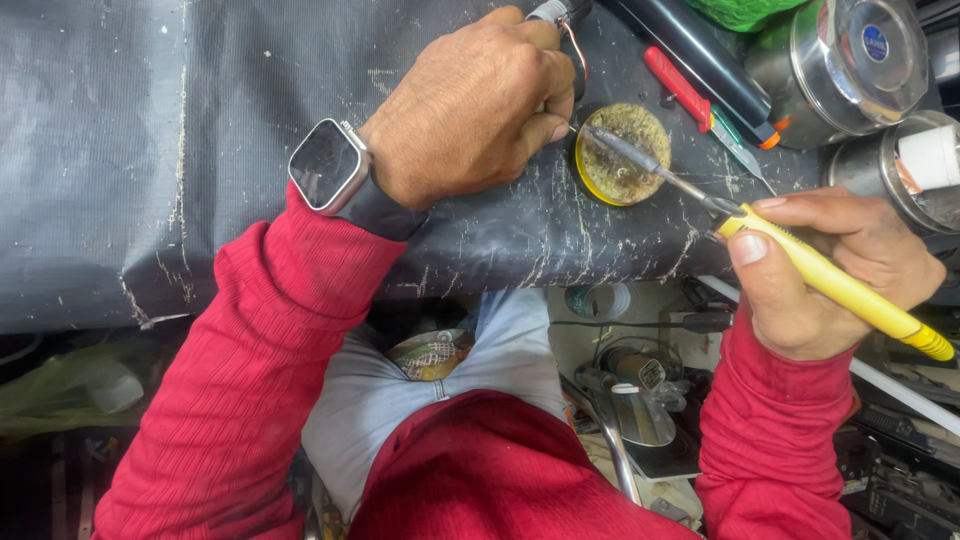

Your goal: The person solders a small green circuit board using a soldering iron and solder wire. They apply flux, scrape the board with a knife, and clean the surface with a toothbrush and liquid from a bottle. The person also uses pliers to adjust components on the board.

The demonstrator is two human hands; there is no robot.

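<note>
Red sleeve nearest. Right hand clamped on yellow soldering iron; keep tip steady in flux tin by worktop's front edge. Left hand fingers closed, prob. pinching wire.

A red-handled screwdriver lies near two shiny metal tins.

Yellow-handled soldering iron, tip over round, crusted yellow tin

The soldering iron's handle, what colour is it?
Bright yellow; the soldering iron sits in the right hand, seen clearly in the head view.
</note>
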